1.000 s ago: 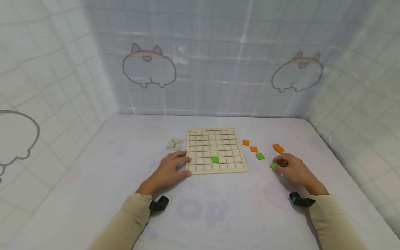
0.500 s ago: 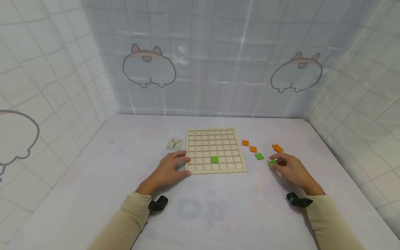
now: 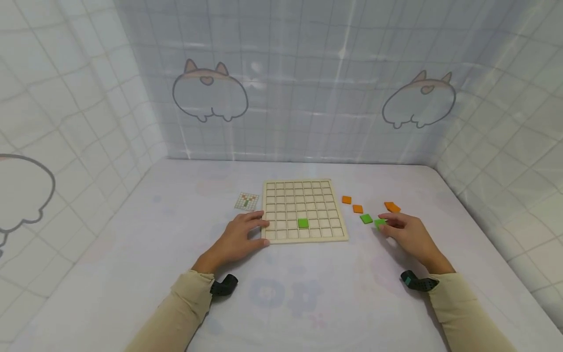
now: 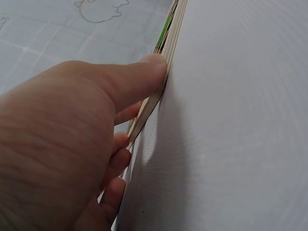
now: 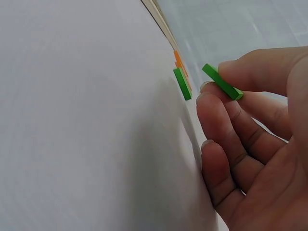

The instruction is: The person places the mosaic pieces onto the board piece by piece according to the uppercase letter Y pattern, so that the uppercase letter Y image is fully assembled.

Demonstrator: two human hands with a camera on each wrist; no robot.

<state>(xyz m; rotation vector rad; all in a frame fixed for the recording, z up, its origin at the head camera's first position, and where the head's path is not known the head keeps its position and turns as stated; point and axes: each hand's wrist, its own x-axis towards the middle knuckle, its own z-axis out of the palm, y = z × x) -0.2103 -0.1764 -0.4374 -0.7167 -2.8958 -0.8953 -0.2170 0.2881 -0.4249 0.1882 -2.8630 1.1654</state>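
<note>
My right hand [image 3: 408, 236] pinches a green square tile [image 5: 223, 83] between thumb and fingers, raised off the table in the right wrist view. Another green tile [image 3: 366, 219] lies flat on the table just left of that hand. At the middle stands a pale wooden grid board [image 3: 292, 200], with one green tile [image 3: 303, 223] in a cell of its lower part. My left hand [image 3: 238, 238] rests at the board's near left corner. Its thumb [image 4: 139, 77] touches the near edge, while the other fingers lie along the left side, partly hidden in the left wrist view.
A small pattern card [image 3: 247, 201] lies left of the board. Orange tiles [image 3: 358, 209] are scattered to the board's right, two of them [image 3: 392, 207] overlapping beyond my right hand. White patterned cloth [image 3: 281, 274] covers the table, and fabric walls [image 3: 281, 98] enclose its back and sides.
My right hand has shifted slightly left and away from me, carrying the pinched green tile closer to the loose green one. The left hand keeps its place on the board.
</note>
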